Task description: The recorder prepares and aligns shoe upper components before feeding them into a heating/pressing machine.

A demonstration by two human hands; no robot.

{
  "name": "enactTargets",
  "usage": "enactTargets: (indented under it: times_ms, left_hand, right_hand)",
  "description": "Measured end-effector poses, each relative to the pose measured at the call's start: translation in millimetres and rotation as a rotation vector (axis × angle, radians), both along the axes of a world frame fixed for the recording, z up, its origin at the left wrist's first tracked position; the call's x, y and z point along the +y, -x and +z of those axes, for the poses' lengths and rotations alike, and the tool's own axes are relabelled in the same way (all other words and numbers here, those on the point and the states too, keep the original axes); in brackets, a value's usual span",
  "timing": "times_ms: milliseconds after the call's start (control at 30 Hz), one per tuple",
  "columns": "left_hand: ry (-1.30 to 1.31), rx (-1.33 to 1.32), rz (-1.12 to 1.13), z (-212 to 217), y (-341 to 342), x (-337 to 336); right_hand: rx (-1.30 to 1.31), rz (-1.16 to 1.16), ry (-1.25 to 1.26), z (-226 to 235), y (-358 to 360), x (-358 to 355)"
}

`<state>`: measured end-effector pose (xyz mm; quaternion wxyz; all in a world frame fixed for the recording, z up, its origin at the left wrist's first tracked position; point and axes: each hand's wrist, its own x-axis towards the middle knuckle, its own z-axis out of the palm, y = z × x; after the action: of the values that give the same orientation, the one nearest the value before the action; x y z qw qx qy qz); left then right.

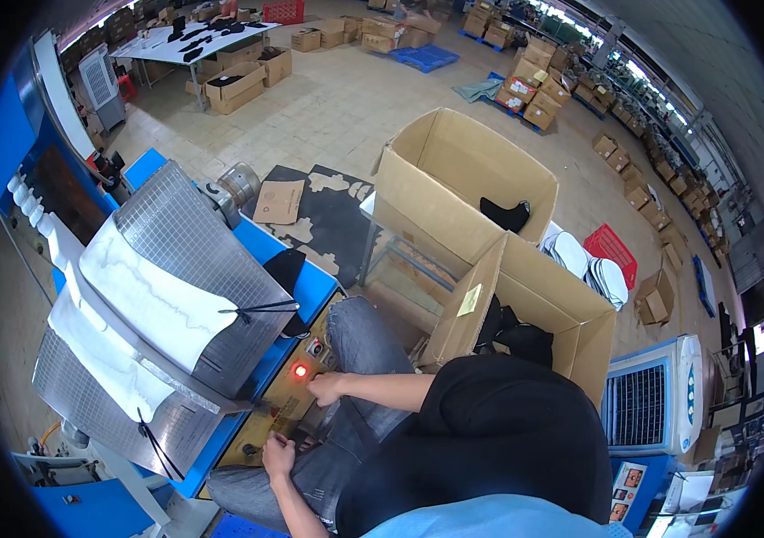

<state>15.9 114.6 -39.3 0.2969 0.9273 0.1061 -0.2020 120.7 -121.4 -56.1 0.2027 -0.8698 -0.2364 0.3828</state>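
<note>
My right hand [326, 388] is at the yellow control panel [261, 420] of the machine, fingers curled against it beside a lit red lamp [300, 370]. What lies under those fingertips is hidden. Lower down, my left hand [279, 455] is closed at the panel's near edge, next to a dark knob [250, 449]; I cannot make out anything in its fingers. Beyond the panel are two grid-marked metal plates [252, 345], set either side of a pale bar [122, 345]. White cloth pieces [153, 296] with black cords [265, 308] lie over the plates.
Beside me stand two open cartons, one [463, 157] with a black piece inside, the other [579, 314] with several dark pieces. An air cooler [651, 394] is behind me. A white table [144, 43] with black pieces stands far off. Stacked boxes [534, 85] line the floor.
</note>
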Motion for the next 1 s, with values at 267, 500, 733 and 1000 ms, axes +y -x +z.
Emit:
enactTargets:
  times_ms: [267, 500, 733, 1000]
  left_hand:
    - [-0.002, -0.018, 0.007, 7.1, -1.2, -3.5]
    - [-0.002, 0.028, 0.010, -2.5, -2.6, 0.9]
    - [-0.007, 0.024, 0.011, 2.0, 0.2, -0.9]
    - [-0.013, 0.007, 0.020, 7.9, 1.2, 1.1]
  right_hand:
    - [0.020, 0.018, 0.022, -4.9, -2.4, 0.0]
    - [0.034, 0.016, 0.027, 3.3, -2.1, 0.0]
    - [0.014, 0.020, 0.031, 10.0, 0.7, -0.8]
    - [-0.009, 0.027, -0.011, 8.5, -1.0, 1.4]
